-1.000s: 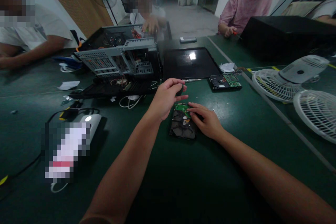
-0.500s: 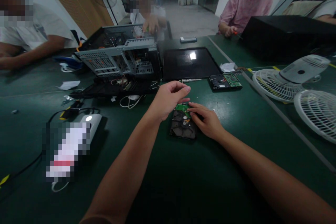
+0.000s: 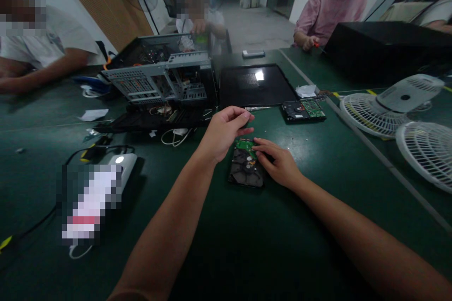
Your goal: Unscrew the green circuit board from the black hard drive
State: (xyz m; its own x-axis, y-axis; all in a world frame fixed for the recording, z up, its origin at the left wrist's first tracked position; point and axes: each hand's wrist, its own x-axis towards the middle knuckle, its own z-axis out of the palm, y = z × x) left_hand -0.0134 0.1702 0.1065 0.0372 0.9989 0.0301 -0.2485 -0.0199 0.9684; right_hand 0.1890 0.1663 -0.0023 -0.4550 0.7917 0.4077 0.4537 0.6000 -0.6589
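Observation:
A hard drive lies on the green table in front of me, its green circuit board uppermost at the far end. My right hand lies against the drive's right side, with the thumb and fingers closed in on the edge and the board. Just above and beyond the drive's far left corner is my left hand, lifted off it. Its thumb and forefinger are pinched together; whatever may be between them is too small to make out. The lower fingers are loosely curled.
An opened computer case stands at the back left, beside a dark flat panel. Another hard drive lies to the right, near white fan parts. A power strip lies left. Co-workers sit around the table.
My left hand has risen slightly away from the drive, uncovering more of the board. My right hand stays in place. The co-worker's hand behind the case has moved.

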